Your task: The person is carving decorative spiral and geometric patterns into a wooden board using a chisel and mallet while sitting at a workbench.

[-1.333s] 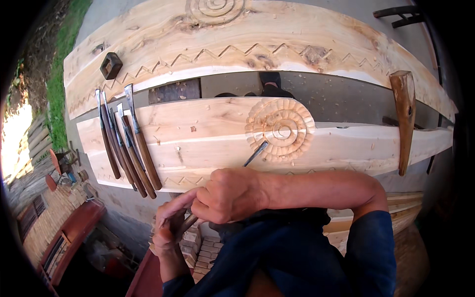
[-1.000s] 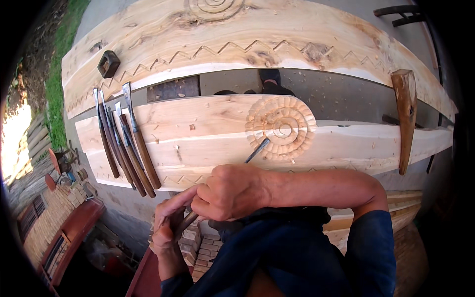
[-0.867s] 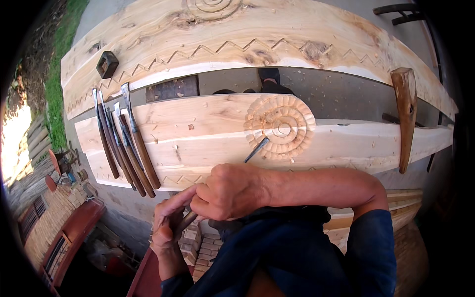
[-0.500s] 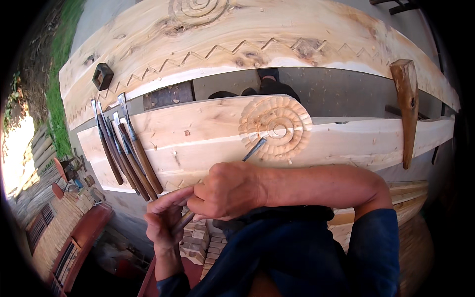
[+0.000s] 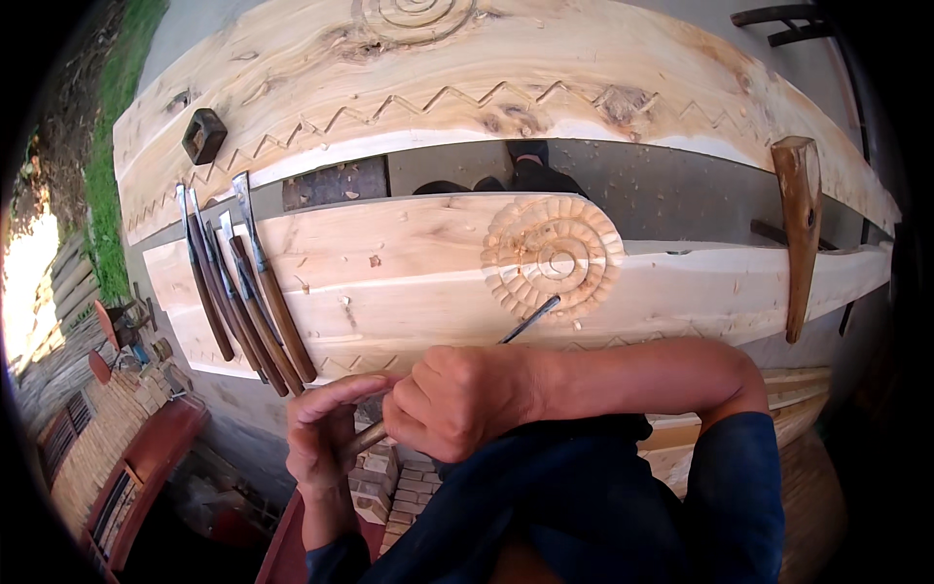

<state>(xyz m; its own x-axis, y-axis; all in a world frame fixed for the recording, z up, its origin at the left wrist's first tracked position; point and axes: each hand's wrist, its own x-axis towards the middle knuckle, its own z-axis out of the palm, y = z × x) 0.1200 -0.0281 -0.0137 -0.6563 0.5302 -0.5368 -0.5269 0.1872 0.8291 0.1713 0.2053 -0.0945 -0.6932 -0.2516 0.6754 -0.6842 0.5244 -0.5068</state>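
My right hand (image 5: 457,401) is closed in a fist around a carving gouge (image 5: 530,319), a slim tool with a metal blade and a wooden handle. Behind it, my left hand (image 5: 323,440) holds the rear end of that handle between thumb and fingers. The blade slants up and to the right. Its tip touches a round carved rosette (image 5: 555,258) of scalloped rings around a small centre disc, at the near side of the inner rings. This rosette is cut into the nearer pale wooden board (image 5: 418,292). Where the right fist wraps the tool, the gouge is hidden.
Several carving chisels (image 5: 243,282) lie side by side on the board's left part. A wooden mallet (image 5: 798,234) bridges both boards at right. On the farther board (image 5: 389,68), with zigzag grooves, sits a dark hollow block (image 5: 204,136). Bricks (image 5: 375,487) are below.
The gouge tip has shifted right and nearer, from the lower left of the rosette's centre to just below it. Both hands still hold the tool. The whole view has shifted slightly.
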